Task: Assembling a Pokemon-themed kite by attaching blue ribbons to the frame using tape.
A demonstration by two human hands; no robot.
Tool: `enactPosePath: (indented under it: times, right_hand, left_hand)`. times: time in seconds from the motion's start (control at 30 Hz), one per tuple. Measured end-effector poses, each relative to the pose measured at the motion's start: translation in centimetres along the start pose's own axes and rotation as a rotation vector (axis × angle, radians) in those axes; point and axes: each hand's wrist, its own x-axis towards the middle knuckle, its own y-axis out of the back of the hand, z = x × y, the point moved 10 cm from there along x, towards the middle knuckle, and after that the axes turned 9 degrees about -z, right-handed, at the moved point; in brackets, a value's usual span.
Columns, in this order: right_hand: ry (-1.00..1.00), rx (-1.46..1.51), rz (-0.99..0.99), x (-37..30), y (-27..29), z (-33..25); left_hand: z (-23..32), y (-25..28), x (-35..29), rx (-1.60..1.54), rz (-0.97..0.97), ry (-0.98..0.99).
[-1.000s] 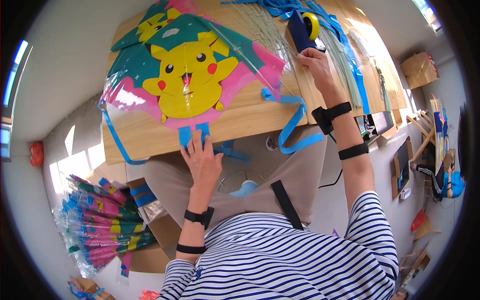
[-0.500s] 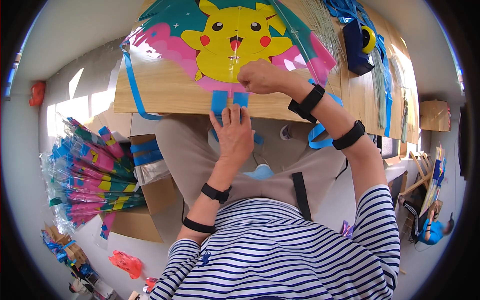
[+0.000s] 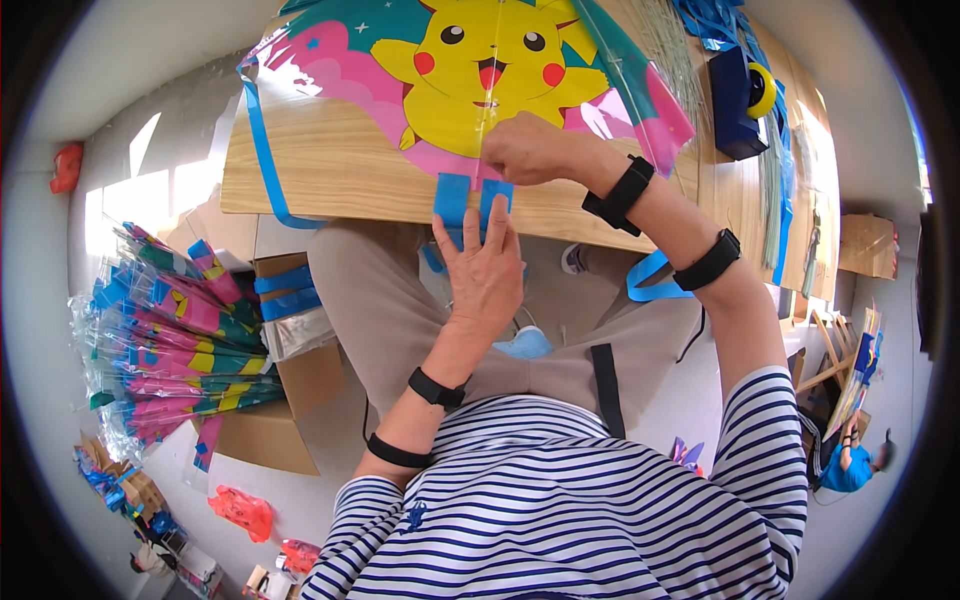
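A kite (image 3: 480,90) with a large yellow cartoon creature on pink and dark green lies spread on the wooden table (image 3: 350,170). Two short blue strips (image 3: 452,195) hang from its near end at the table's edge. My left hand (image 3: 482,270) has its fingers stretched out and spread, with the fingertips on the lower parts of these strips. Above the kite's near end, my right hand (image 3: 530,150) is closed in a fist; whatever it may hold is hidden. A long blue ribbon (image 3: 262,150) runs from the kite's left corner down past the table edge.
On the table's right stand a dark blue tape holder with a yellow core (image 3: 738,105), thin pale rods (image 3: 660,40) and blue ribbons (image 3: 712,20). Packed kites (image 3: 190,350) lie across a cardboard box (image 3: 265,440) at my left. Another person (image 3: 850,465) sits far right.
The view has shifted a little, so the table and kite appear slightly further right. The fingers of my left hand have spread apart on the blue strips; my right fist stays over the kite's near end.
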Motion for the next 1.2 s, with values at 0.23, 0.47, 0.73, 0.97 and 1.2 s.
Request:
enactPosePath:
  times: [0.23,0.47,0.73,0.97,1.2]
  right_hand:
    - [0.003,0.002,0.005,0.19,-0.16,0.22]
    - [0.001,-0.004,0.020,0.19,-0.19,0.25]
    - [-0.008,0.002,0.010,0.32,-0.50,0.45]
    - [-0.001,-0.032,0.027,0.41,-0.62,0.45]
    - [-0.078,-0.154,0.016,0.41,-0.11,0.51]
  left_hand:
    - [0.15,-0.10,0.18,-0.007,-0.007,-0.021]
    - [0.05,-0.13,0.23,-0.033,-0.008,-0.020]
    - [0.08,-0.14,0.29,-0.039,-0.018,-0.025]
    - [0.07,0.00,0.43,-0.064,-0.054,-0.020]
    - [0.33,0.10,0.60,-0.050,-0.049,-0.037]
